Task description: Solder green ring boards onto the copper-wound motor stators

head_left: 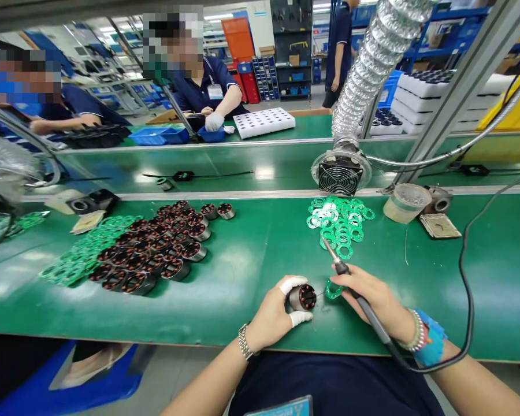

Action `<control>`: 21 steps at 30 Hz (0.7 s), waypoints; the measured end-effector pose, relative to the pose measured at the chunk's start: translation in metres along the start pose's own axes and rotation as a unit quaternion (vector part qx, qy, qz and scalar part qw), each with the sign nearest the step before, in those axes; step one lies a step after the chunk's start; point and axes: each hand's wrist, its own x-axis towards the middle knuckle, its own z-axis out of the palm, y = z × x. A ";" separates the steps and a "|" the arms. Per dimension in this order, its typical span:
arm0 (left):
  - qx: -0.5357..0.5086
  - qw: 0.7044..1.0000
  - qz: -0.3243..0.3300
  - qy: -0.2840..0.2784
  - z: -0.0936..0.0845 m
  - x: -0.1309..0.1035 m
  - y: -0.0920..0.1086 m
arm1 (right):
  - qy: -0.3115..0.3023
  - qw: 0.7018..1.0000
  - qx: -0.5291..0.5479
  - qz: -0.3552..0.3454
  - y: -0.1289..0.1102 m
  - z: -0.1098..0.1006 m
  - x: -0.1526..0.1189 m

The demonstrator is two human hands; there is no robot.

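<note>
Clock centred on the stator in hand, 12 pointing away from the worker; left hand [271, 318] has the motor stator [296, 299] just above the green bench [251, 260], thumb and finger curved round its steel body and pinching it, white finger cots [292, 283] on both; wound face looks to 3 o'clock, thin wire running out of it that way.

Right hand [379, 297] is at 3, doing double duty; fingertips pinch the edge of a green ring PCB [328, 290], close to the stator but apart; same hand carries the soldering iron [372, 320], tip up to 11, clear of the stator; can't tell how the hidden lower fingers sit.

Loose ring PCB pile [341, 228] at 1; fume fan [340, 176] beyond it, on a foil duct [372, 69]; at 2, a plastic tub [403, 207], with an iron holder [441, 200] and sponge tray [441, 226] beside it; at 10, stator batch [160, 242], more green PCBs [75, 257] along its left side; at 11, across the divider, a co-worker's gloved hand [214, 121] over a blue bin [211, 136].
</note>
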 end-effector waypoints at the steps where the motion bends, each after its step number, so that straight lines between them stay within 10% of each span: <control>1: 0.029 0.999 -0.008 0.011 0.001 -0.002 -0.002 | 0.010 1.000 0.000 0.012 -0.001 0.004 0.002; 7: 0.186 0.982 -0.003 0.041 -0.014 -0.022 -0.016 | 0.064 0.996 0.000 0.066 -0.007 0.018 0.006; 13: 0.139 0.990 -0.012 0.014 -0.044 -0.017 -0.006 | 0.060 0.996 0.002 0.073 -0.010 0.019 0.011; 21: 0.095 0.991 0.010 -0.092 -0.036 -0.004 0.006 | 0.035 0.996 0.000 0.087 -0.009 0.016 0.010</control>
